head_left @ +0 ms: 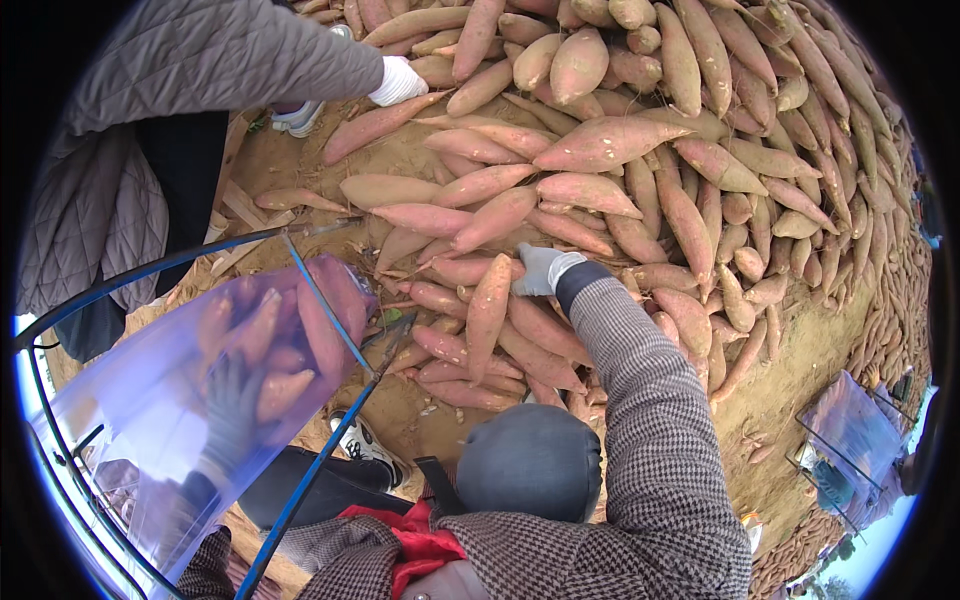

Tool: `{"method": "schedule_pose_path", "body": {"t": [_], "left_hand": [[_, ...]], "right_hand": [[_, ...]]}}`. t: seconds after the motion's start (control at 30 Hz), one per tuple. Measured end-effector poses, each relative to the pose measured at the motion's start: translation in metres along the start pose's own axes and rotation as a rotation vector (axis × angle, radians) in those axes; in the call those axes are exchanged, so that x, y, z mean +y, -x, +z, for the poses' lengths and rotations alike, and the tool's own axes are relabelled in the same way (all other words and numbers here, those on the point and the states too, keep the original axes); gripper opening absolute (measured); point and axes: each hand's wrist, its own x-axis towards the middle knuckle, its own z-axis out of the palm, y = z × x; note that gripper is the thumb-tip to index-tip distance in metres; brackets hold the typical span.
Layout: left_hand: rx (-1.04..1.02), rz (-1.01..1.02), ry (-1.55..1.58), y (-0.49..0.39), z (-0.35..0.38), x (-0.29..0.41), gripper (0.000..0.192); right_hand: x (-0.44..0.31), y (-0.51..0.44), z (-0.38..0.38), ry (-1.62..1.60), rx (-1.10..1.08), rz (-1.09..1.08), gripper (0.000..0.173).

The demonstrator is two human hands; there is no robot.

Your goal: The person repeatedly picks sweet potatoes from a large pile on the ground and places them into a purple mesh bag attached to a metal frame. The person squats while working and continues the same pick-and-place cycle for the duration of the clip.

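My right hand, in a grey glove, rests on the pile of sweet potatoes, its fingers at the end of an upright sweet potato; whether it grips one is hidden. Through the clear purple plastic bag shows my left hand, also gloved, with spread fingers beside a sweet potato. Whether that hand lies inside or behind the film I cannot tell. Several sweet potatoes fill the upper part of the bag, which hangs at a blue metal frame.
A co-worker's white-gloved hand touches a long sweet potato at upper left. Wooden slats lie near that person's legs. A large heap of sweet potatoes rises at the right. Another bag on a frame stands at the far right.
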Motion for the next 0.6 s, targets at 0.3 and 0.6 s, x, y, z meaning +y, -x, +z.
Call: {"method": "schedule_pose_path", "body": {"t": [0.3,0.6], "left_hand": [[0.018,0.037,-0.055,0.001,0.007,-0.006,0.120],[-0.055,0.015,-0.011,0.002,-0.001,-0.004,0.120]], "right_hand": [[0.131,0.060,-0.029,0.008,0.684,0.709,0.083],[0.226,0.000,-0.039,-0.506,0.758,0.530,0.081]]}}
